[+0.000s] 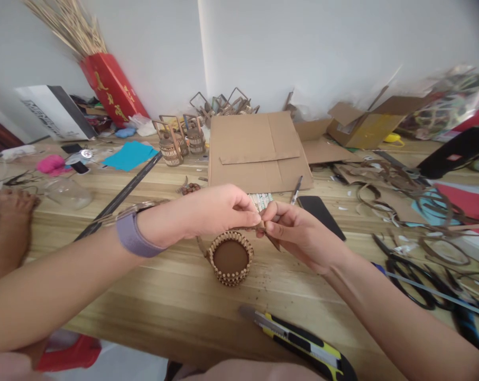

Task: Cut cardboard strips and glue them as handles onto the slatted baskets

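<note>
Both hands meet above the table, fingertips almost touching. My left hand [227, 209], with a purple watch band on the wrist, pinches a thin brown strip [278, 243]. My right hand [293, 227] pinches the same strip close beside it, where a small tan bit shows between the fingertips. Just below them stands a small round basket [231, 257], its wall made of short upright sticks around a brown disc base. A brown strip sticks out at the basket's left side; whether it joins the strip in my hands is hidden.
A yellow-black utility knife [298, 338] lies at the front edge. Scissors [406, 275] and pliers lie right. Flat cardboard [259, 148], a pen [297, 189] and a black phone-like slab [322, 216] lie behind. Several little handled baskets [172, 148] stand farther back. Another person's hand [13, 217] rests left.
</note>
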Demonstrator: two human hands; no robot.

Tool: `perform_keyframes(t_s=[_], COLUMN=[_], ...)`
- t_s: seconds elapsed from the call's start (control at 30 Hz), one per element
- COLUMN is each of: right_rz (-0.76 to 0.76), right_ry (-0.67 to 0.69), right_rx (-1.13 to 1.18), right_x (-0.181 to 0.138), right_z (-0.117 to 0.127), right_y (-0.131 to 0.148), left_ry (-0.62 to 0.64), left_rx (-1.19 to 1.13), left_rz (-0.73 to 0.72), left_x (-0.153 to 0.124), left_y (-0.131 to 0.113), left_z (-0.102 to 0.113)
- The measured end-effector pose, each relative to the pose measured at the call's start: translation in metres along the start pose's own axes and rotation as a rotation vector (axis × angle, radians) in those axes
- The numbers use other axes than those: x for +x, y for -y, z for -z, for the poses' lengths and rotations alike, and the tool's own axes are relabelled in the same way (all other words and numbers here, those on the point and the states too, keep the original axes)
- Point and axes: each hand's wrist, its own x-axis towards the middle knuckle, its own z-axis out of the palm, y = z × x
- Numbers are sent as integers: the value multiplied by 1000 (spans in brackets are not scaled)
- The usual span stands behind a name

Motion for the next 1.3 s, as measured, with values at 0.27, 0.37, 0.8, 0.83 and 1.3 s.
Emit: perform_keyframes(t_s=[0.27,0.37,0.8,0.83,1.3], right_rz=[57,57,155,155,133], right_ry=[20,36,29,22,29], right_rx=[127,191,319,325,323], right_x=[3,5,9,9,6], right_z=[5,1,-16,-17,-16], right_y=[-10,-13,-26,-27,-32], left_ry=[-678,-725,-871,-877,-912], left_rx=[-520,-810,-944,-948,-905], left_rz=[-153,-120,-26,-26,-80], left_x=[-17,-19,-14,-14,-14], left_y=[36,46,38,38,37], left_z=[-25,-47,-61,-61,-63])
